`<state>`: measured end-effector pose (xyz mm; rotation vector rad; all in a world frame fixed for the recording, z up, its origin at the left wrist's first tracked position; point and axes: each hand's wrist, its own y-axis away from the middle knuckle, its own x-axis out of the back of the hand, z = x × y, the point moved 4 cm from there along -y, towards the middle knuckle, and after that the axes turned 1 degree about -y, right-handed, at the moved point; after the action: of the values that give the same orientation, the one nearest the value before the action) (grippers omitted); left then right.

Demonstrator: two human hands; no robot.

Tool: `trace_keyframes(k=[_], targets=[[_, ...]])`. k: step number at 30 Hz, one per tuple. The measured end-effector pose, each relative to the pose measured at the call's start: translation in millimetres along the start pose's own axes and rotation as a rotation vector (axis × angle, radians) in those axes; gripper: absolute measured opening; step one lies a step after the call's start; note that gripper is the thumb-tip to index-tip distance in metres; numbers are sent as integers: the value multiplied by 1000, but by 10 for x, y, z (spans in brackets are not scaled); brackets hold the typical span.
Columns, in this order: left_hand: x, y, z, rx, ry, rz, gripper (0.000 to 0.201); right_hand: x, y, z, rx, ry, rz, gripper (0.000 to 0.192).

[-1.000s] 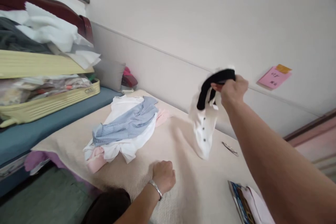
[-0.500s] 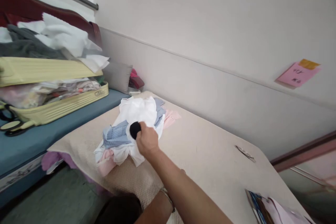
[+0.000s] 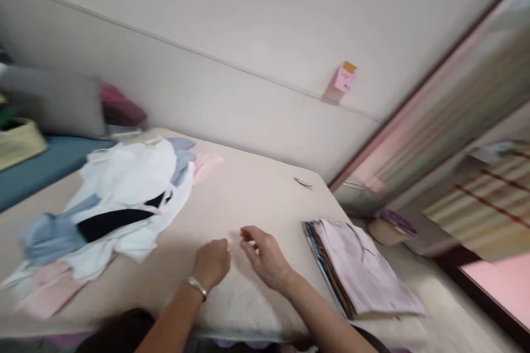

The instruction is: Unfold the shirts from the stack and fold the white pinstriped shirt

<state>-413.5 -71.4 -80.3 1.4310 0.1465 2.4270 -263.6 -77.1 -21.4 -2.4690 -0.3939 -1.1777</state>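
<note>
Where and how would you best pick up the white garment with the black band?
Probably pinch the black band from above, from the person's side: it lies exposed as a distinct strip facing that way, while the white garment spreads loose and crumpled over a blue garment.

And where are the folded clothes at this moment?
In the head view, the folded clothes lie at the lower right, on the cream cover, to the right of the right hand.
</note>
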Motion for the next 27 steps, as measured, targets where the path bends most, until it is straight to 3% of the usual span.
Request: trace_keyframes(k=[3, 5, 8, 10, 13, 16, 20, 24, 27], targets=[[-173, -110, 26, -42, -168, -12, 31, 673, 445, 1103, -419, 342, 28, 24], [-267, -153, 8, -57, -252, 3, 31, 1156, 691, 1648, -596, 468, 71, 24], [-356, -187, -39, -58, -282, 18, 31, 1757, 910, 2222, -786, 597, 133, 30], [-383, -210, -64, -46, -289, 25, 31, 2014, 952, 2507, -874, 664, 133, 35], [-404, -256, -89, -15, -290, 10, 31, 2195, 879, 2856, -923, 736, 70, 44], [-407, -300, -107, 18, -275, -6, 29, 2220, 712, 3141, -886, 783, -60, 53], [-386, -331, -112, 32, -257, -19, 26, 2183, 522, 3428, -836, 820, -270, 40], [-357, -349, -115, 51, -249, -28, 27, 2220, 458, 3506, -786, 888, -353, 31], [-347, -354, -118, 54, -256, -31, 27, 2300, 485, 3364, -702, 930, -341, 29]])
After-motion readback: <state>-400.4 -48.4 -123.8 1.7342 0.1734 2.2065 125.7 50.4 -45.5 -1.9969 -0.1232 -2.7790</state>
